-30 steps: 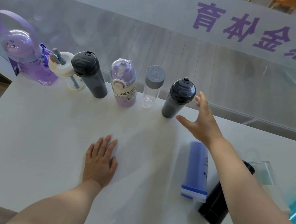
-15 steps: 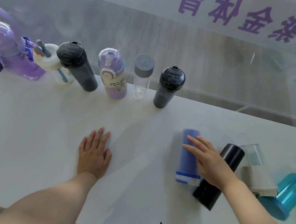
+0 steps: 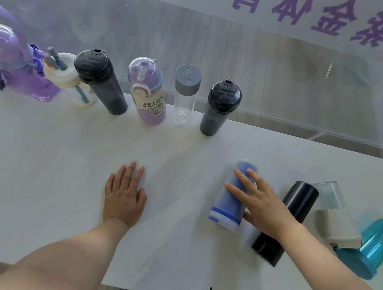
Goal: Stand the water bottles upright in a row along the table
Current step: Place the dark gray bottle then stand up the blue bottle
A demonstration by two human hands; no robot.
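While lying across the blue bottle (image 3: 229, 196), reaches from the lower right — right hand (image 3: 260, 204) with fingers (image 3: 236, 190) spread and flat on the bottle's side, thumb tucked at the far edge near the white-and-blue band; not closed around it. Lies on its side on the white table (image 3: 40, 176), this blue bottle, its banded end toward the near edge. Just beside it on the right, partly under the forearm, a black bottle (image 3: 298, 201), also lying down and tilted. Further right, a clear bottle with a grey-white cap (image 3: 334, 214) lying down, and next to it a teal bottle (image 3: 378, 242), also on its side, at the frame's edge.

Rests palm-down on the bare table, well apart from any bottle — left hand (image 3: 123, 196), fingers together and extended, holding nothing.

Along the far edge stand six bottles upright in a row: from the left a purple bottle with a handle (image 3: 12, 67), a clear one with a cream lid and straw (image 3: 70, 77), a dark grey one (image 3: 102, 81), a lilac printed bottle (image 3: 148, 93), a clear bottle with grey cap (image 3: 186, 92), and a second dark grey bottle (image 3: 219, 107). Behind the row, a glass panel (image 3: 286, 84) with purple characters.
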